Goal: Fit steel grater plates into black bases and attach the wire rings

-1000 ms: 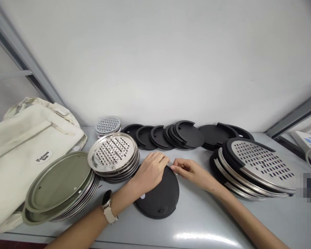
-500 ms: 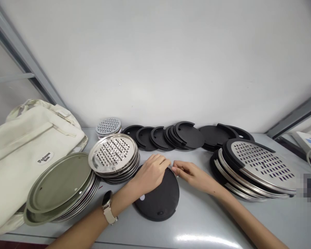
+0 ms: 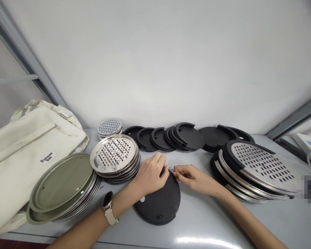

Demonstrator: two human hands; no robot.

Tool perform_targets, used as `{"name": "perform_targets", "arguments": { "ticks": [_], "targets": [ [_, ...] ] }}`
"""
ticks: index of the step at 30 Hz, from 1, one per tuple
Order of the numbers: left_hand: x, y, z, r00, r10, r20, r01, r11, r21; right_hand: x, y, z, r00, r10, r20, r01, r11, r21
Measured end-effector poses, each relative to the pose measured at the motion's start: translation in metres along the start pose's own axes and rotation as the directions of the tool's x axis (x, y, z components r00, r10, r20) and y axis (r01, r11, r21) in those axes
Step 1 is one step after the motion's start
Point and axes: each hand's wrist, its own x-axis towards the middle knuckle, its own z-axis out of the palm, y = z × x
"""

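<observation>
Left hand: the left hand (image 3: 150, 174) is over the upper left of the black disc (image 3: 162, 202), fingers curled, thumb toward the right hand; its grip can't be made out.
Right hand: the right hand (image 3: 194, 178) has thumb and index nearly closed on a thin wire piece (image 3: 170, 168) at the disc's upper right edge. Other fingers bent. Wire mostly hidden by fingertips.
Disc: flat on the bench (image 3: 209, 221), pale round spot at left, small dark feature near lower edge. Upper left part under the left hand.
Wrist: left one has a watch (image 3: 108, 200), screen dark, pale strap.
Left of disc: steel grater stack (image 3: 114, 154), perforated top. Smaller grey grater stack (image 3: 109, 127) behind it, partly covered.
Further left: green trays (image 3: 63, 183) on top of metal ones.
Behind: row of black rimmed discs (image 3: 189, 136), overlapping, along the wall.
Right: large stack (image 3: 264, 160), black rim part-way round the perforated top plate.
Bag: cream bag (image 3: 15, 148), cut off at left.
Bag label: dark letters on a white oval, starts with F, rest too blurred to read surely.
Far right: white box (image 3: 309, 141), blue marks, cut off. Pixelated patch below, contents unreadable.
</observation>
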Motion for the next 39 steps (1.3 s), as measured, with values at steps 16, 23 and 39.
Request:
{"name": "perform_targets", "arguments": {
  "ticks": [16,23,39],
  "targets": [
    [0.0,-0.001,0.0,0.983,-0.023,0.182,0.004,0.995,0.102,0.0,0.002,0.002,1.0,-0.019,-0.021,0.019,1.0,0.009],
    [-0.001,-0.002,-0.003,0.973,0.053,0.223,-0.063,0.997,0.039,0.001,0.0,0.001,1.0,-0.024,-0.018,0.025,0.999,0.036],
    [0.0,-0.004,-0.002,0.967,0.137,0.216,-0.151,0.988,0.045,0.003,-0.001,0.005,0.994,-0.022,-0.109,0.03,0.997,0.077]
  ]
}}
